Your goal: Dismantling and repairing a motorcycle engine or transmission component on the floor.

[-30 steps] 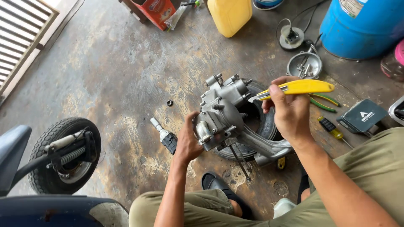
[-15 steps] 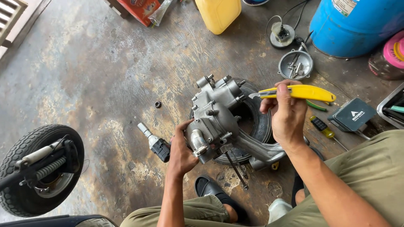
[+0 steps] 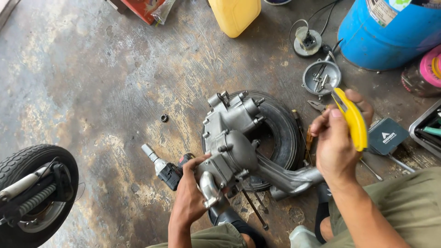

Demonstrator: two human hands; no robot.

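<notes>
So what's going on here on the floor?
A person squats over a grey engine casing lying on a tyre on the stained concrete floor. The left hand grips the casing's lower end, and the right hand holds a yellow utility knife raised above it. A power tool lies alongside.

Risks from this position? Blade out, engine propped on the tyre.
1. The right hand holds the yellow utility knife with its blade out, close to the fingers; a slip might cut them.
2. The engine casing rests on a tyre, steadied only by the left hand; it may rock or roll off.
3. The small gear-like part lies loose on the floor and might get lost.
</notes>
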